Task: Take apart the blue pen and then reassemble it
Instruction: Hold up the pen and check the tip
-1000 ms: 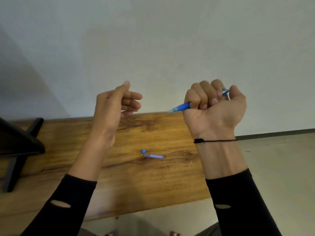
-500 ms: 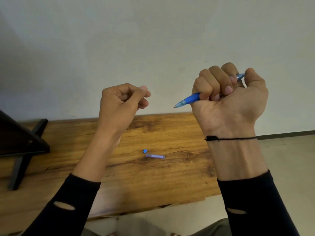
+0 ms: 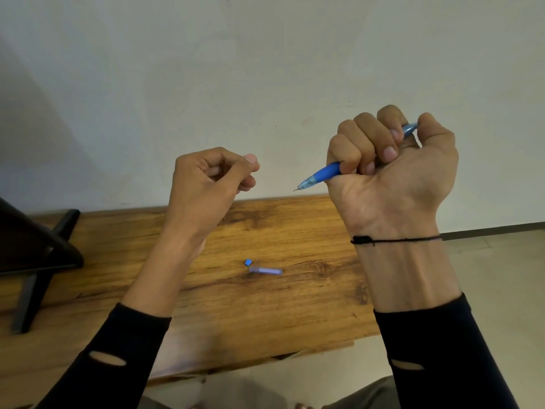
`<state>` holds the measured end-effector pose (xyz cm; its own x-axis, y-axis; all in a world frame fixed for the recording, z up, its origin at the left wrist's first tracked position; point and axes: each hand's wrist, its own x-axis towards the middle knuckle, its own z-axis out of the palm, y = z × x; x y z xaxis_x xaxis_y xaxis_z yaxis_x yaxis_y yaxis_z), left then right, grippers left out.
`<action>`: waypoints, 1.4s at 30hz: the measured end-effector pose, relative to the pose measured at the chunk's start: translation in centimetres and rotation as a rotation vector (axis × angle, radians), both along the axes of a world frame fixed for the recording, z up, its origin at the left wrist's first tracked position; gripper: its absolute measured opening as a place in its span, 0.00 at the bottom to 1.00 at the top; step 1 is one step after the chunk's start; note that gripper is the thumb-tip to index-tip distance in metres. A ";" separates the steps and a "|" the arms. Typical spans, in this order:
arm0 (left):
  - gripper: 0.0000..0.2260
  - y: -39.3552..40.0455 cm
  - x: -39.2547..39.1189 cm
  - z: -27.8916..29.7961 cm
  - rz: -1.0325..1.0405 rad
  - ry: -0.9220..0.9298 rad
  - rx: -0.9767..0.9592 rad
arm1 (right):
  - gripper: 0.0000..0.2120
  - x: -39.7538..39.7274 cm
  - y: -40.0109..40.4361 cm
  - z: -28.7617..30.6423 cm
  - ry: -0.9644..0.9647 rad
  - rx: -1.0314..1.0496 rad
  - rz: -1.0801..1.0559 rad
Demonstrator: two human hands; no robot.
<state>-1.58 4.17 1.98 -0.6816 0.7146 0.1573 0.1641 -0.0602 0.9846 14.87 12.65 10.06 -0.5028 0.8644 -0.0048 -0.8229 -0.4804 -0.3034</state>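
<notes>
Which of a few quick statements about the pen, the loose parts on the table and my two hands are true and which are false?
1. The right hand grips the blue pen in a fist. True.
2. The pen's tip points toward the left hand. True.
3. The left hand rests flat on the table. False: it is raised above the table, fingers curled, thumb against the forefinger.
4. Two small parts lie on the table: a tiny blue piece and a pale tube. True.
5. The tube is held in the left hand. False: it lies on the wood between the forearms.
6. The pen lies on the table. False: it is held up in the air.
</notes>
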 end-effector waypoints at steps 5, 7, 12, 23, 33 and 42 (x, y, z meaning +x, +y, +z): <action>0.08 -0.1 -0.1 -0.1 -0.001 0.008 -0.005 | 0.23 0.1 0.1 -0.1 -0.004 -0.002 0.000; 0.07 -0.1 -0.2 -0.2 -0.003 0.008 -0.013 | 0.23 0.1 0.1 -0.1 -0.001 -0.007 0.000; 0.07 -0.1 -0.5 -0.6 -0.015 0.020 -0.025 | 0.23 0.1 0.2 -0.1 0.005 -0.012 0.014; 0.05 -0.1 -0.7 -1.0 -0.048 0.060 -0.008 | 0.23 -0.1 0.3 -0.6 -0.021 -0.018 0.017; 0.10 -0.4 -0.1 -1.0 -0.310 -0.036 -0.071 | 0.17 -1.5 1.6 -3.7 -0.347 0.025 0.025; 0.08 0.7 1.1 -2.8 -0.394 -0.103 -0.172 | 0.11 -2.7 2.4 -8.5 -0.797 0.371 0.002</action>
